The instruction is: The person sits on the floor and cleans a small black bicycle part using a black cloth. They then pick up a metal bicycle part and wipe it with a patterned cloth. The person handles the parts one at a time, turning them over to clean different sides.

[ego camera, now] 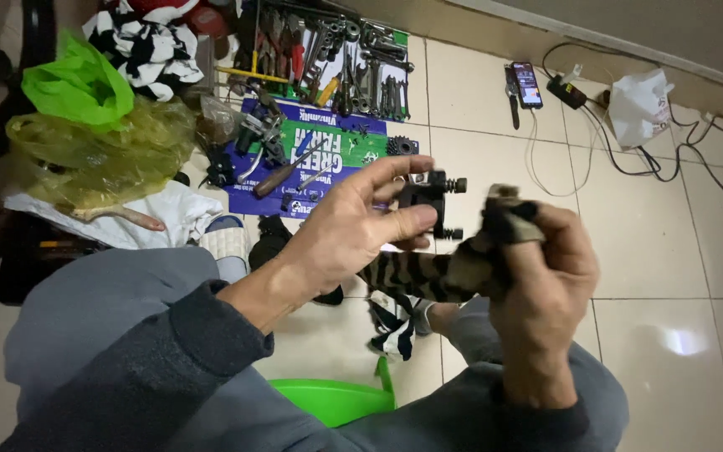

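Nearest the lens, grey sleeves [140, 368] fill the lower frame, and a green plastic rim [336, 400] peeks out between the knees at six o'clock.

Head view: the left hand [353, 224] sits just left of centre, thumb and fingertips pinched narrowly on a small black metal part [430, 203] with threaded studs poking out toward three o'clock. The right hand [546, 268], at about four o'clock from that part, is closed round a dirty striped rag [428, 274], with one rag-covered fingertip raised next to the part. Whether the rag touches the part I cannot tell.

On the tiles at twelve o'clock lie wrenches and pliers [340, 63] on a printed sheet [336, 155], with a small sprocket [401, 146] on it. Green and yellow bags [85, 125] sit at ten o'clock, a phone [526, 84] on its cable at one o'clock.

Risks, as I judge them: the pinch covers little of the part, so a firm wipe from the rag side could twist it loose and drop it onto hard tile. Loose cloth could also snag on the studs' threads and jerk the piece sideways. Greasy fingertips would make either slip likelier.
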